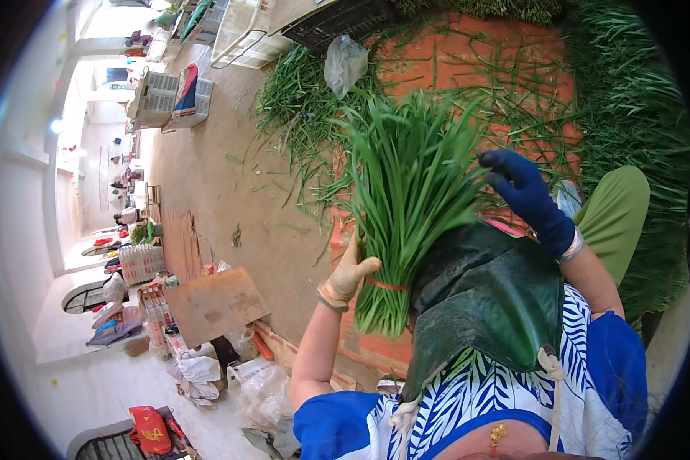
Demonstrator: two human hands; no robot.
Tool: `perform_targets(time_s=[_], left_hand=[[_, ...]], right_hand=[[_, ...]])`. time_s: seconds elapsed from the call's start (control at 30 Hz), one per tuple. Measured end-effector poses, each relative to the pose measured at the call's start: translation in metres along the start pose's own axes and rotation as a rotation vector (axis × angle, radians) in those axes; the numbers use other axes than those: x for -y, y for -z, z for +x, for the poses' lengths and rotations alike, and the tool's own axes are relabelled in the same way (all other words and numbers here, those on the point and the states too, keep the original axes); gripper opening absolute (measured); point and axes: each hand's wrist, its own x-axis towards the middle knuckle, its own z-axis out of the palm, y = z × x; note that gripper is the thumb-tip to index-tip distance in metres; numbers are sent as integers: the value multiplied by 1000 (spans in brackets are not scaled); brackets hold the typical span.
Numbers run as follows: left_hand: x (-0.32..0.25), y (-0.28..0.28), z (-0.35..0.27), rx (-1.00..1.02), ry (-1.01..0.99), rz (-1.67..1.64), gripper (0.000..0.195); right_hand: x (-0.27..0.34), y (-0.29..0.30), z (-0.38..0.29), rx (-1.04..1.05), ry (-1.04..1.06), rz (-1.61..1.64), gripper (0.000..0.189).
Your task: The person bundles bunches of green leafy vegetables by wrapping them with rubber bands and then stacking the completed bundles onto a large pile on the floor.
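A thick bunch of long flat green leaves (411,178), which look like Chinese chives, stands out in front of my apron. A red band (387,284) goes around it near the pale cut stem ends. My left hand (348,273), in a beige glove, grips the bunch at its left side just above the band; some of its fingers are hidden behind the stems. On the right, my right hand (514,187) wears a dark blue glove. Its fingers are spread and curved beside the leaf tips, holding nothing. The dark green apron (494,287) lies under the bunch's right edge.
Loose leaf trimmings (299,103) heap up beside an orange mat (414,57), with a clear plastic bag (345,64) on them. More leafy greens (627,98) are piled at right. A black crate (339,26) stands ahead; a board (215,305) and stacked white crates (155,98) are at left.
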Motion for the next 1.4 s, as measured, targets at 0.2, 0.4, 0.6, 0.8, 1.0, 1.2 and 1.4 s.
perform_targets(time_s=[0.2, 0.4, 0.6, 0.8, 1.0, 1.2, 1.4], left_hand=[[-25, -65, 19, -198, -185, 409, 117], [-17, -25, 40, -381, -118, 88, 36], [-54, -49, 52, -391, -103, -16, 32], [-43, -71, 62, -510, -263, -157, 35], [-8, -15, 50, -606, -281, -436, 34], [-6, -13, 56, -608, -269, -429, 35], [-7, -14, 50, -353, -226, -722, 45]], right_hand=[[-12, -15, -24, 406, 88, -306, 21], [14, -29, -27, 589, 7, -380, 27], [5, -60, 14, 298, -289, 354, 51], [-9, -89, 48, 52, -451, 740, 40], [-32, -85, -4, -36, -617, 878, 31], [-40, -73, -10, 4, -619, 823, 32], [-35, -66, -16, 18, -716, 933, 36]])
